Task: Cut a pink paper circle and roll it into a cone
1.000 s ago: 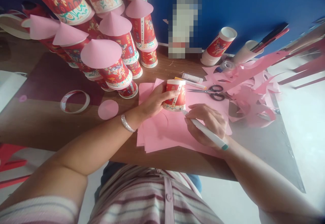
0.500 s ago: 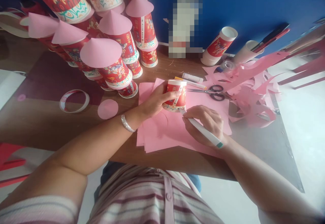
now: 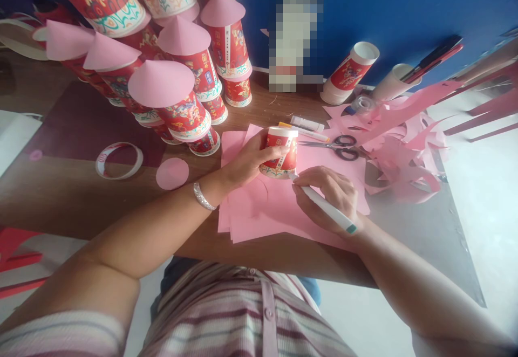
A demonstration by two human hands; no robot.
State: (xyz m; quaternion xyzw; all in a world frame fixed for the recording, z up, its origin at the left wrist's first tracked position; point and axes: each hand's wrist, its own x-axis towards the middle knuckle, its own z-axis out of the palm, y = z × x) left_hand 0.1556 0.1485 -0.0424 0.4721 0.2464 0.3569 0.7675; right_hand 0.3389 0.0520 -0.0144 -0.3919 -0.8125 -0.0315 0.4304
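My left hand (image 3: 253, 160) grips a red printed paper cup (image 3: 279, 165) from its left side, with the thumb across the front. The cup is held nearly upright above a stack of pink paper sheets (image 3: 263, 222). Between the fingers of my right hand (image 3: 329, 190) is a white marker (image 3: 332, 212) with a green end. Its tip meets the white patterned band at the cup's lower edge. Behind the cup lie scissors (image 3: 343, 148), a glue stick (image 3: 307, 124) and a yellow-and-white pen (image 3: 311, 133).
Stacked red cups with pink paper cones (image 3: 162, 84) stand at the back left. A tape roll (image 3: 118, 161) and a pink paper disc (image 3: 172, 173) lie left of my arm. Pink scraps (image 3: 404, 152), a pen cup (image 3: 394, 84) and another cup stack (image 3: 350, 74) occupy the right.
The marker tip has shifted very slightly to the right along the cup's lower band, and my right hand with it. My left hand and the cup hold almost still.
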